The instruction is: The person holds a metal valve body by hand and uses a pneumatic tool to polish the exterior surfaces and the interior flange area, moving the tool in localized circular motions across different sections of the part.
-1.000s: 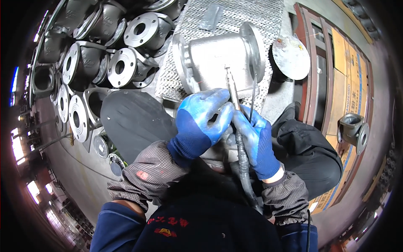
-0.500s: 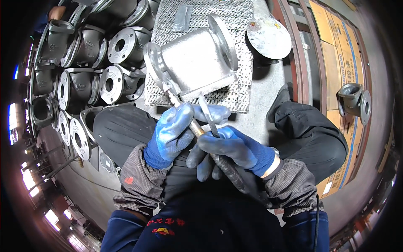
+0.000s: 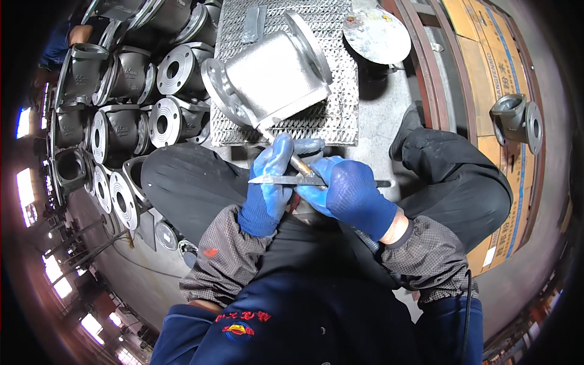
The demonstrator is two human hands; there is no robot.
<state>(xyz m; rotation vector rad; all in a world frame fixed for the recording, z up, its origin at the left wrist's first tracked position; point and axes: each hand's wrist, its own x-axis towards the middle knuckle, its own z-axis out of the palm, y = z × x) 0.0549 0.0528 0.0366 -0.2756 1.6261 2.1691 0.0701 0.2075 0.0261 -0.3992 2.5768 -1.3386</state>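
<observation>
My left hand (image 3: 271, 182), in a blue rubber-coated glove, is closed round a pencil-shaped tool (image 3: 299, 164) with a brass-coloured collar. The tool's thin front end points up toward the lower edge of a silver-grey flanged metal casting (image 3: 271, 76); I cannot tell whether it touches. Closed in my gloved right hand (image 3: 350, 188) is a flat, pointed metal blade (image 3: 280, 180), lying crosswise over the tool. The blade's slotted end sticks out on the right. My right fingers are close to the tool's rear part, which is mostly hidden under the hand.
The casting rests on a textured metal plate (image 3: 344, 115) with a small grey strip (image 3: 253, 24). Rows of similar castings (image 3: 125, 131) stand at left. A round, paint-spotted lid (image 3: 377, 36) is at right, before red rails (image 3: 426, 79) and cartons (image 3: 480, 61) bearing another casting (image 3: 517, 121). Another person's hand (image 3: 80, 34) shows far left.
The blade has swung from pointing up at the casting to lying crosswise, pointing left. My right hand has rolled over, back upward. The view has shifted slightly.
</observation>
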